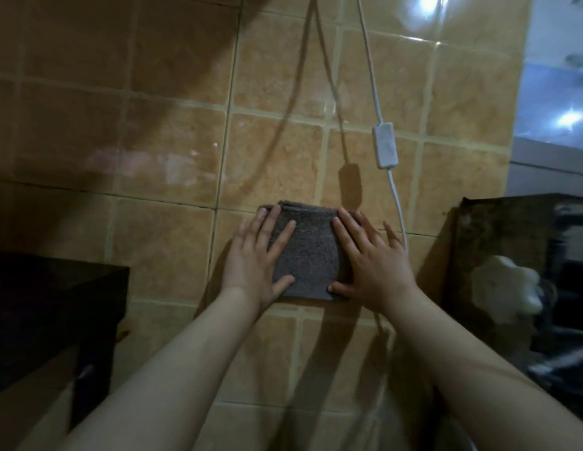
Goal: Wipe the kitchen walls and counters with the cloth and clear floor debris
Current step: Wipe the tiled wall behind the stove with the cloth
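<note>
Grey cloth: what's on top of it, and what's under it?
Both hands press flat on the cloth: left hand on its left side, right hand on its right. It lies against the tiled wall; the tile directly beneath is covered and cannot be seen.

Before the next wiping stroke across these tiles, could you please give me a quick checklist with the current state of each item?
1. Cloth folded and flat against the tiled wall: ok.
2. Left hand pressing the cloth's left side with straight fingers: ok.
3. Right hand pressing the cloth's right side: ok.
4. White cord away from the stroke: not ok, it hangs right beside the right hand's outer fingers.
5. Cord switch above the cloth, out of contact: ok.
6. Cloth damp or clean enough: cannot tell.
</note>
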Tool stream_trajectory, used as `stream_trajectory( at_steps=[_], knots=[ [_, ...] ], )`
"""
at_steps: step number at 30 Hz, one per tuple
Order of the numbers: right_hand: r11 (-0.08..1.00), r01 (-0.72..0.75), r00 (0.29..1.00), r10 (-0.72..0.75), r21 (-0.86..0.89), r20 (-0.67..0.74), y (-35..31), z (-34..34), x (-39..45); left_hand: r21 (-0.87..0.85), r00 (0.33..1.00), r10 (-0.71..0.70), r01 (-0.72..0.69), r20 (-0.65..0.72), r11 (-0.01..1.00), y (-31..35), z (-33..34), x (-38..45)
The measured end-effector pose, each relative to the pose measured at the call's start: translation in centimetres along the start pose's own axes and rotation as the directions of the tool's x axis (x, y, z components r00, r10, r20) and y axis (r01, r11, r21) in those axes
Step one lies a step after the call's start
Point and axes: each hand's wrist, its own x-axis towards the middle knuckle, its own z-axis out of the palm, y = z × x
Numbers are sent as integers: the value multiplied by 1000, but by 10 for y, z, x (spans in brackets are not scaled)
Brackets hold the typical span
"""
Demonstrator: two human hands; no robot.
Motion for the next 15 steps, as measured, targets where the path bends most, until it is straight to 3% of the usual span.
stream_trajectory(
  at_steps=[4,8,15],
  knots=[
    [999,-36,999,36,-1,0,19,4,-14,-14,999,27,-27,-24,1000,25,-3,5],
    [999,-52,987,52,-1,151,29,7,-27,14,996,61,-60,-60,998,39,-4,5],
    [993,-120,990,120,-1,70,33,31,-45,-24,993,99,-100,-65,995,55,4,-1]
  ],
)
